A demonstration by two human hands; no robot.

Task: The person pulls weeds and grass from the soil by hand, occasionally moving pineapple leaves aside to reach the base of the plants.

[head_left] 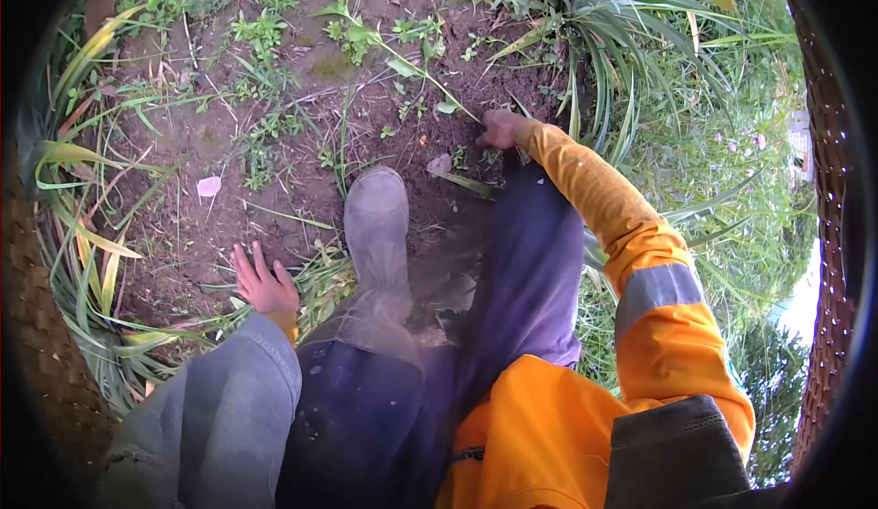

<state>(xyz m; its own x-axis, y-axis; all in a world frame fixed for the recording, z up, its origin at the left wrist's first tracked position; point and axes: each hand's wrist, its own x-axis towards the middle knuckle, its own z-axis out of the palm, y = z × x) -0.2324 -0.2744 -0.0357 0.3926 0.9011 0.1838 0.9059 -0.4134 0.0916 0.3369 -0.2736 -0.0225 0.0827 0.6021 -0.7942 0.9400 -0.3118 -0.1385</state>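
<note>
At the lower left my left hand (265, 280) rests over the soil and some cut or low green leaves, its fingers spread and nothing held in them. My right hand (501, 130), at the end of an orange sleeve (594, 180), is closed on the lower end of a thin green stem (416, 68). The stem slants up to the left, with leaves along it and a leafy tip. Bare brown soil (302, 180) with small weeds (261, 143) lies between the hands.
A grey boot (377, 207) stands on the soil between my hands, with dark trousers behind it. A long-leaved clump (608, 15) grows at the upper right, another (82, 235) along the left. A pale pink petal-like piece (209, 186) lies on the soil. Woven brims show at both sides.
</note>
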